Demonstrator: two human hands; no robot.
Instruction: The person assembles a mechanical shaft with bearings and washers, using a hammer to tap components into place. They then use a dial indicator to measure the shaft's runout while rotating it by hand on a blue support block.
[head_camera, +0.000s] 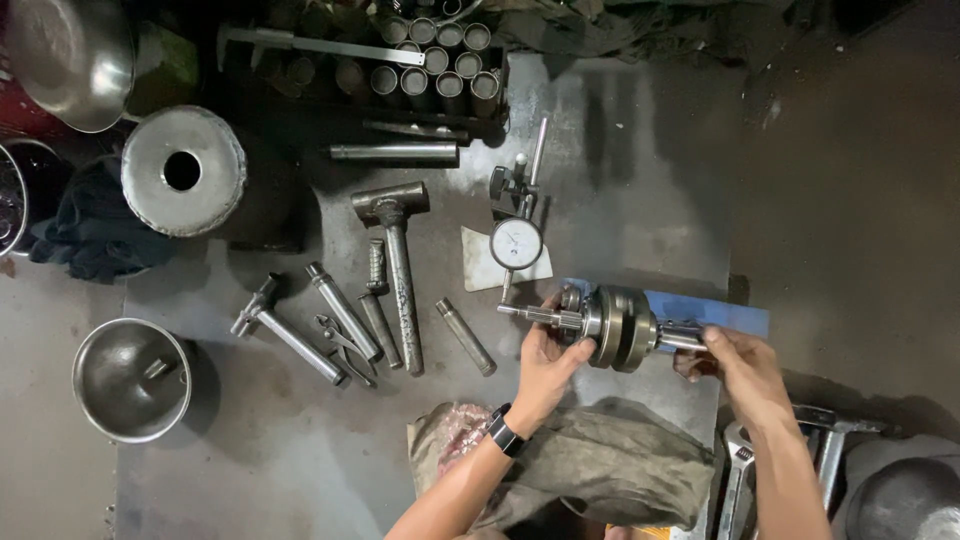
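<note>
A steel shaft with a thick disc-shaped hub (618, 326) lies sideways over a blue strip (715, 310) on the grey metal bench (620, 170). My left hand (548, 362), with a black watch on the wrist, grips the splined left end of the shaft beside the hub. My right hand (738, 365) pinches the shaft's right end. A dial gauge on a stand (517, 240) rises just behind the shaft, its stem pointing down toward the splined end.
A hammer (397, 262), several steel pins and punches (340, 318) and pliers (345, 350) lie left of the hands. Steel bowls (132, 380) stand at left, a holed disc (183, 170) and short tubes (440, 65) behind. A dirty rag (600, 470) is near me, wrenches (740, 470) at right.
</note>
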